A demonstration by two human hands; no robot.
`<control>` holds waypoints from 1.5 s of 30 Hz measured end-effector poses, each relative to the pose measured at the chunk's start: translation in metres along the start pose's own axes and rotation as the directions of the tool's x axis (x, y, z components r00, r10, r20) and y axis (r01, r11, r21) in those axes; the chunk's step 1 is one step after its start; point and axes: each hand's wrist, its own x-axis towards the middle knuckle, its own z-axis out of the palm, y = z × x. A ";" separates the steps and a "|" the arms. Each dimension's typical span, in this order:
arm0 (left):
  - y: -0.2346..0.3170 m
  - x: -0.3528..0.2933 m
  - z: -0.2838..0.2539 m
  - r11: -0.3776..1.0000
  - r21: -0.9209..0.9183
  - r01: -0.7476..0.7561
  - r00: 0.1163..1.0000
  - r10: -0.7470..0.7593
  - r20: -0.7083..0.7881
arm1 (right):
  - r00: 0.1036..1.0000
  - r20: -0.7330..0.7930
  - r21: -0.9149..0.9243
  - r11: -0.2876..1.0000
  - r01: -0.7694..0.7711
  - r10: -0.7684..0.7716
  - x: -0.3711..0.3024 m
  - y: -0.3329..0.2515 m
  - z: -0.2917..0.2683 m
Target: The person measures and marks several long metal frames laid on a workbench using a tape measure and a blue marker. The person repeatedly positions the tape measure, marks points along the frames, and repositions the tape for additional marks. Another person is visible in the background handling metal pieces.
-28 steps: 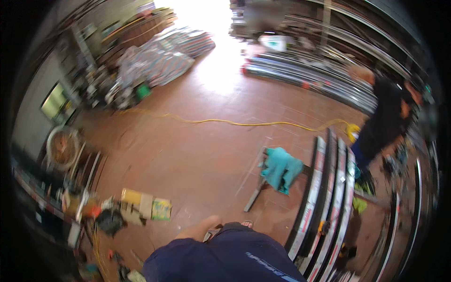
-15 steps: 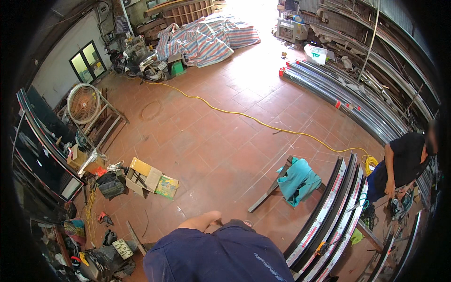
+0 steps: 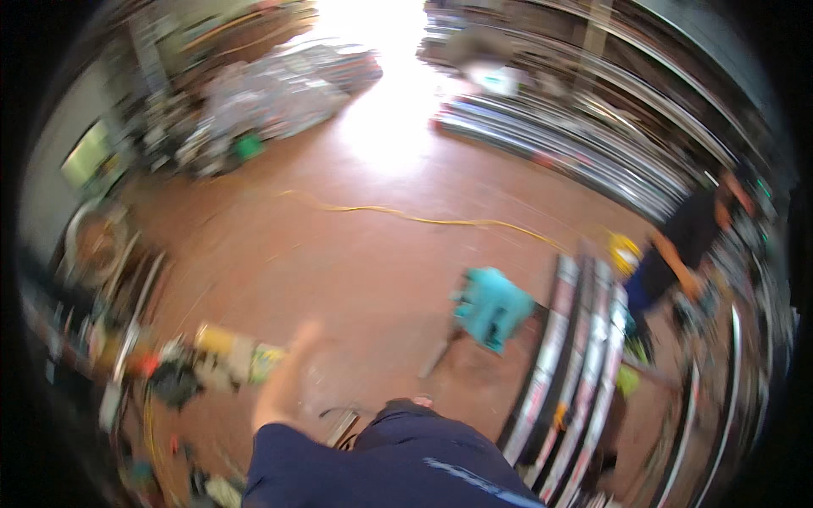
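My left hand (image 3: 310, 335) is stretched out over the tiled floor, in front of my body and to the left. It is smeared by motion, so its fingers cannot be made out and nothing can be seen in it. Nearest to it is an opened cardboard box (image 3: 222, 345) on the floor, apart from the hand. My right hand is out of view. A teal cloth (image 3: 493, 309) lies draped over a low support in front of me, to the right. Beside it run several long black-and-white bars (image 3: 542, 368), with a small orange tool (image 3: 560, 415) on them.
A co-worker (image 3: 677, 245) in dark clothes bends at the right, beyond the bars. A yellow cable (image 3: 440, 222) crosses the floor to a coil (image 3: 625, 252). Long metal profiles (image 3: 559, 152) lie at the far right. A striped tarp (image 3: 288, 93) covers a heap at the far left.
My left arm, bent close to my body before, now reaches out forward and left. The whole view has swung and blurred. The co-worker's arm has shifted.
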 end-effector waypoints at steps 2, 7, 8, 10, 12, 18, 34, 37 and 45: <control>-0.025 0.000 -0.110 0.879 -0.468 -0.093 0.949 -0.063 -0.308 | 0.996 0.020 -0.001 0.996 -0.087 0.087 -0.039 0.032 0.018; -0.018 -0.020 -0.292 0.926 -0.378 0.001 0.251 -0.366 -0.896 | 0.960 0.093 -0.011 0.965 -0.263 0.263 -0.127 0.071 0.066; -0.013 -0.016 -0.293 0.895 -0.446 -0.014 0.284 -0.424 -0.860 | 0.955 0.102 -0.016 0.961 -0.278 0.278 -0.132 0.071 0.067; -0.007 0.000 -0.281 0.893 -0.437 -0.110 0.331 -0.382 -0.863 | 0.939 0.151 -0.054 0.951 -0.303 0.308 -0.141 0.066 0.059; -0.001 0.029 -0.230 0.853 -0.404 -0.330 0.496 -0.208 -0.843 | 0.930 0.150 0.042 0.937 -0.346 0.336 -0.143 0.055 0.047; 0.044 0.063 -0.026 0.888 -0.424 -0.177 0.882 -0.048 -0.468 | 0.961 0.182 0.122 0.965 -0.232 0.208 -0.147 0.043 0.019; 0.232 -0.043 0.159 0.782 -0.079 -0.618 0.754 0.618 0.221 | 0.982 0.138 0.121 0.982 -0.143 0.126 -0.154 0.044 0.012; 0.308 -0.074 0.186 0.577 -0.183 -0.796 0.538 0.813 0.223 | 0.992 0.068 0.171 0.978 -0.120 0.110 -0.154 0.043 0.014; 0.494 -0.172 0.218 -0.318 -0.189 -0.929 -0.357 0.906 0.228 | 0.966 0.079 0.261 0.930 -0.260 0.248 -0.153 0.034 0.011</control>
